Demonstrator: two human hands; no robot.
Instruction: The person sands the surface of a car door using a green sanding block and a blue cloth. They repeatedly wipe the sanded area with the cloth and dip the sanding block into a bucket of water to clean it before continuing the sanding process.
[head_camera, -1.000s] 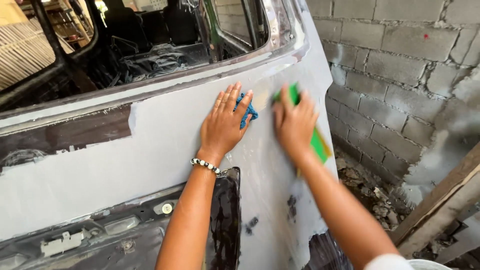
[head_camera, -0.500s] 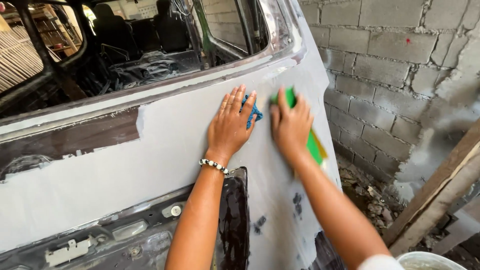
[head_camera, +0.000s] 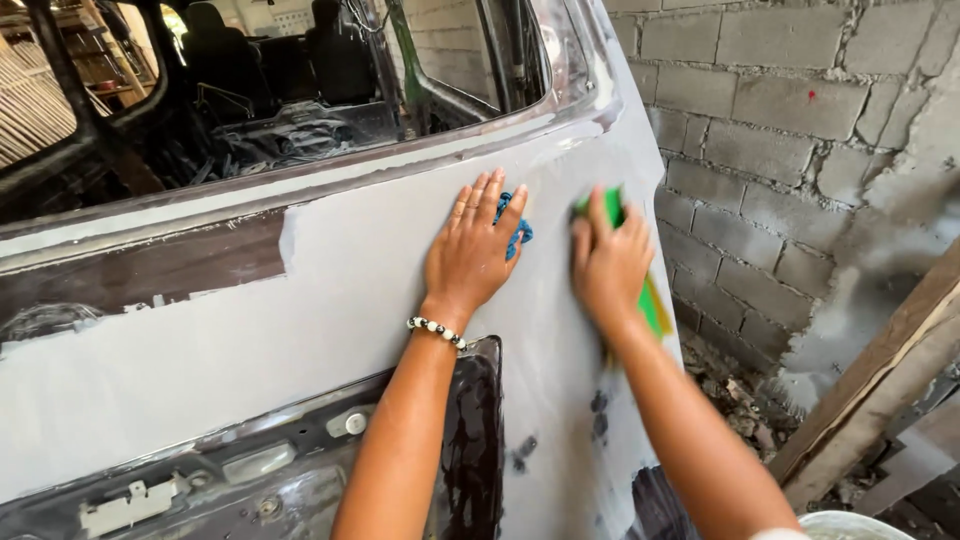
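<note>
While my left hand (head_camera: 472, 250) is lying flat with fingers spread on the grey primed car panel (head_camera: 300, 330), pinning a blue cloth (head_camera: 516, 232) under its fingertips, my right hand (head_camera: 608, 262) is pressing a green sanding pad (head_camera: 652, 300) against the same panel just beside it. I am seeing a block wall (head_camera: 780, 150) standing to the right.

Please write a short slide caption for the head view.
Left hand flat on grey car panel; right hand presses a green pad against it.
</note>
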